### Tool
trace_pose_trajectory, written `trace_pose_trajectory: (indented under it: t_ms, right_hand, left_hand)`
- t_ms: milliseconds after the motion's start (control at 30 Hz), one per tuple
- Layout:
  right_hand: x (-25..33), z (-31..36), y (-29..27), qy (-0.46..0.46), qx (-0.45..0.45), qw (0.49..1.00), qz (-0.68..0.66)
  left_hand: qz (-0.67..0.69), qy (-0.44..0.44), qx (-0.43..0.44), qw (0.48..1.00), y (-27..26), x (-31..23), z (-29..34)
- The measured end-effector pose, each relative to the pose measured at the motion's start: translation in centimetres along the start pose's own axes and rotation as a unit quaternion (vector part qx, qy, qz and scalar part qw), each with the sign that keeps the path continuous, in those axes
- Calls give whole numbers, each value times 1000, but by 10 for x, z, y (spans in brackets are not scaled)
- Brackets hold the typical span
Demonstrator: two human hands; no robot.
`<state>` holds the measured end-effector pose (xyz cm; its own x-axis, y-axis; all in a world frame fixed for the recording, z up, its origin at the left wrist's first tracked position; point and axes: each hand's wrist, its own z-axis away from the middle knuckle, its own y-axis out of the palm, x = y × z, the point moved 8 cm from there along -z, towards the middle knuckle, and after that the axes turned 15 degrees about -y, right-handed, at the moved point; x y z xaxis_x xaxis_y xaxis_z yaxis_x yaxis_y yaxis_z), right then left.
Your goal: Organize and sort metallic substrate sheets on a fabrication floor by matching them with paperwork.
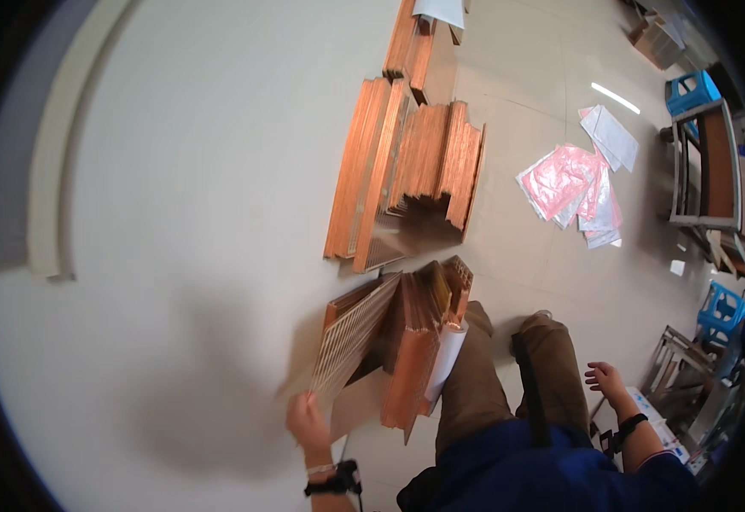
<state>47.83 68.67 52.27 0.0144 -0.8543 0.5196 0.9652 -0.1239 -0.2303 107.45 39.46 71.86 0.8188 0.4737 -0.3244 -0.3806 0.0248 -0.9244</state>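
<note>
We saw brown stacks [419,158] and glossy pink sheets [563,182] around; left hand [308,421] pinched ribbed panel [351,335], right hand [607,381] spread.

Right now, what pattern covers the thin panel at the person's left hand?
The panel has close light and dark lines, clearest in the head view.

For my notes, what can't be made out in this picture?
In the head view:
Left hand: exact finger placement, too small and blurred.
Slotted panel: its far face, turned away.
Near brown boards: inner faces, covered by neighbouring boards.
Far brown stack: far end, cut off by the upper edge.
</note>
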Motion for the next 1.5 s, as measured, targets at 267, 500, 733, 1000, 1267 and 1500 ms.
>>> trace_pose_trajectory:
  t_ms: [267, 500, 733, 1000, 1267, 1500]
  right_hand:
    - [31, -63, 5, -119, -1, 991, -59]
    - [157, -56, 14, -257, 26, 952, -164]
    - [204, -28, -2, -299, 59, 774, -555]
    - [194, 8, -59, -325, -54, 781, -530]
    - [184, 20, -80, -320, -118, 762, -551]
    - [155, 7, -83, -281, -156, 777, -541]
  left_hand:
    - [-19, -95, -54, 994, -207, -170, 64]
    - [420, 50, -60, 904, -213, -243, 41]
    - [466, -48, 189, 863, -123, -241, 6]
    - [454, -115, 249, 848, -39, -253, 2]
    - [429, -101, 303, 845, -2, -261, -11]
    - [444, -74, 377, 809, 16, -281, -11]
